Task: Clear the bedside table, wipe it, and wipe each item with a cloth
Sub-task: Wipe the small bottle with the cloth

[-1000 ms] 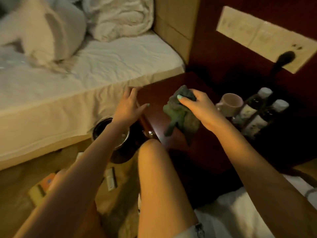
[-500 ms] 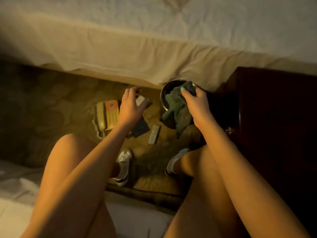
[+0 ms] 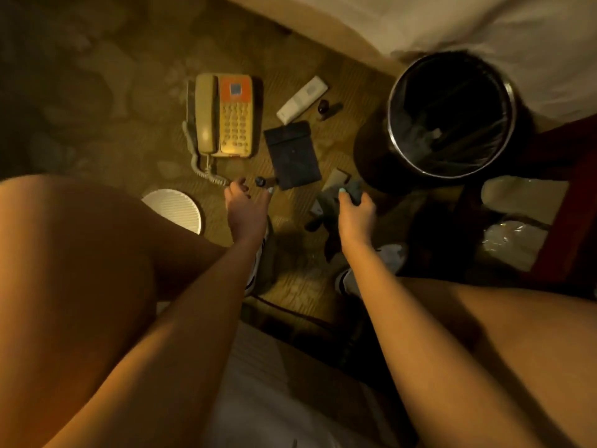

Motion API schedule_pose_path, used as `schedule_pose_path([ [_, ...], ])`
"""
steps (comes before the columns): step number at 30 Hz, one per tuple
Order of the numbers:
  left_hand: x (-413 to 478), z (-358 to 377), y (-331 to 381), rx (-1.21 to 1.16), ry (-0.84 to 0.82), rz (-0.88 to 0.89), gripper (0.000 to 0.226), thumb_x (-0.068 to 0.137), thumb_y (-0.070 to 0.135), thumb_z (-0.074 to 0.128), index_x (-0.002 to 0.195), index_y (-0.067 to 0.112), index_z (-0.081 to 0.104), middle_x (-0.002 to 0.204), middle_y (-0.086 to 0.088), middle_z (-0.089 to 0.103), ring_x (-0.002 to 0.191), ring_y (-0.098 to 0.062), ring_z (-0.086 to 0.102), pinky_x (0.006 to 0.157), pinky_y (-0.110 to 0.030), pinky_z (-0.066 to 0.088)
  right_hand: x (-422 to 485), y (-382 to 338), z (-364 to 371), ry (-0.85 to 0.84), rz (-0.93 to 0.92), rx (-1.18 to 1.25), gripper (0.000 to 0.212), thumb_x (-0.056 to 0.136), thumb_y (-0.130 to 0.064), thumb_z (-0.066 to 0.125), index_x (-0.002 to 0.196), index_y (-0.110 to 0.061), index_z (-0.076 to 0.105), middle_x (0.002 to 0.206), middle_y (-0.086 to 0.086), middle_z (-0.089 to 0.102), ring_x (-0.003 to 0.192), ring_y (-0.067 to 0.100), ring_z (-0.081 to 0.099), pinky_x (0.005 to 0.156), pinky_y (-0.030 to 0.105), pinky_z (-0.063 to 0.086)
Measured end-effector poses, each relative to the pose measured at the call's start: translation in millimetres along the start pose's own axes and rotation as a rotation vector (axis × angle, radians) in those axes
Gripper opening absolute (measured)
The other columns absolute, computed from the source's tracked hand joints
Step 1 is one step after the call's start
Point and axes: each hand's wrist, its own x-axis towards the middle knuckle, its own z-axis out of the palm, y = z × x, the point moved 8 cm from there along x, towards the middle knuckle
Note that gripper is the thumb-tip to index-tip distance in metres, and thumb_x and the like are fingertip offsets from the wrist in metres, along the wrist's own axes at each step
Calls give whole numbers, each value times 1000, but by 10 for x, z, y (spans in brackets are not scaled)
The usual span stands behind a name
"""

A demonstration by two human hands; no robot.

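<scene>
I look down at the carpet, where several items lie. My left hand (image 3: 245, 208) reaches low over the floor with its fingers spread on either side of a small dark round object (image 3: 260, 181), beside a dark flat pad (image 3: 292, 155). My right hand (image 3: 355, 211) grips the green cloth (image 3: 324, 221), which hangs over a grey remote (image 3: 336, 179). Further off lie a beige telephone (image 3: 223, 114) with an orange panel, a white remote (image 3: 302, 99) and a small brown bottle (image 3: 323, 106). The dark red bedside table (image 3: 568, 147) shows only at the right edge.
A round black bin (image 3: 452, 114) with a plastic liner stands between the table and the bed (image 3: 484, 24). A white ribbed disc (image 3: 174, 208) lies by my left knee. Plastic-wrapped things (image 3: 513, 240) sit low in the table. My knees and shoes crowd the near floor.
My view has swung from the tabletop down to the floor. Both hands have dropped towards the carpet, the right still holding the cloth, the left now at the small dark object.
</scene>
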Motion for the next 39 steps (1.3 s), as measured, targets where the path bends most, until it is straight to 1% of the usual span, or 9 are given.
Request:
schedule_pose_path([
  [7,498,477,-664,-26,4,-125,65,83,37,73,133,7,44,126,-12,47,113,-29,52,95,-49,47,680,242,477,-73,-22,-65,24,96,-15,55,116,-3,60,98,2,61,84,5,57,58,2,42],
  [13,748,917,-1006,-117,15,-206,75,81,22,77,142,11,36,143,-10,33,126,-28,46,105,-41,43,1111,523,607,-108,-21,-126,20,96,-16,54,112,-7,60,93,-1,61,84,5,58,70,18,45],
  [17,944,1027,-1135,-215,100,-211,67,83,16,75,141,14,43,147,-8,27,122,-16,44,101,-21,38,1321,693,669,-114,4,-128,20,97,-19,53,115,-12,59,96,-4,62,86,2,59,64,11,47],
  [21,1100,1087,-1208,-200,130,-139,40,84,10,73,123,10,61,138,-9,34,113,-20,53,96,-24,47,1455,693,692,-107,-50,-141,19,97,-16,53,113,-12,60,93,-8,62,85,-1,60,67,6,47],
  [24,1103,1114,-1182,-153,102,-134,39,86,16,72,121,5,61,136,-9,40,116,-24,54,99,-28,47,1460,666,705,-120,-73,-149,21,96,-16,54,116,-11,60,96,-7,63,89,0,61,71,10,49],
  [28,995,1094,-885,-173,-8,-87,34,87,22,70,116,8,61,114,3,60,104,-6,57,90,-19,49,1366,515,738,-144,-79,-173,13,94,-16,56,105,-15,61,90,-6,63,90,9,61,81,26,49],
  [31,919,1013,-532,-183,-93,-30,28,87,24,71,109,10,61,103,8,62,97,-7,58,77,-10,46,1215,301,758,-200,-100,-191,16,94,-23,57,107,-15,62,95,1,64,98,19,62,88,36,49],
  [36,816,734,245,-140,-193,160,26,85,33,73,101,16,62,90,3,66,84,-14,63,74,-36,54,831,-326,525,-189,-165,-217,35,96,-39,51,125,-19,57,117,1,61,108,15,57,91,33,48],
  [39,667,514,800,-91,-231,303,33,85,37,72,108,15,63,83,1,64,78,-18,62,66,-38,52,541,-788,285,-167,-223,-183,40,97,-41,48,131,-19,52,121,-2,58,112,13,54,93,29,46],
])
